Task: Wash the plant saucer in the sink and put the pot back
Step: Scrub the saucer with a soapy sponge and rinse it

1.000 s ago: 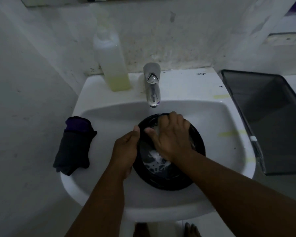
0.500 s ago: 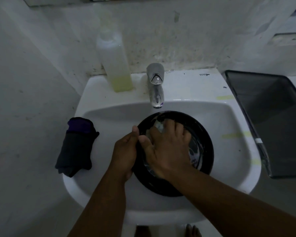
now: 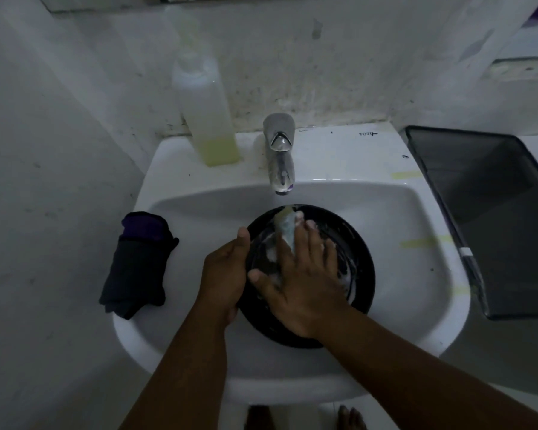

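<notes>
Head view: vs 0.5 s ago the right hand (image 3: 305,274) has slid toward the far rim of the black saucer (image 3: 362,268), fingers now stretched out and splayed, flat on the saucer's inside. A pale sponge or cloth (image 3: 285,226) sticks out past the fingertips at the far rim, pressed under the fingers; it was mostly covered before. Foam streaks on the saucer floor on both sides of the hand. Left hand (image 3: 225,274) unchanged: wrapped on the saucer's left rim, thumb over the edge on top, the other fingers hidden under it, so can't tell their spread.

Saucer sits in the bowl of the white sink (image 3: 416,305), tipped with its near edge up, directly under the chrome tap (image 3: 279,156). A thin stream falls from the spout onto the far rim.

Around: soap bottle (image 3: 210,119) with yellowish liquid on the sink ledge left of the tap, touching the wall. Dark rolled cloth (image 3: 137,268) with a purple end on the left sink rim. Dark tray (image 3: 491,218) just right of the sink. Both forearms cover the near part of the bowl and saucer. Toes visible at the bottom edge.
</notes>
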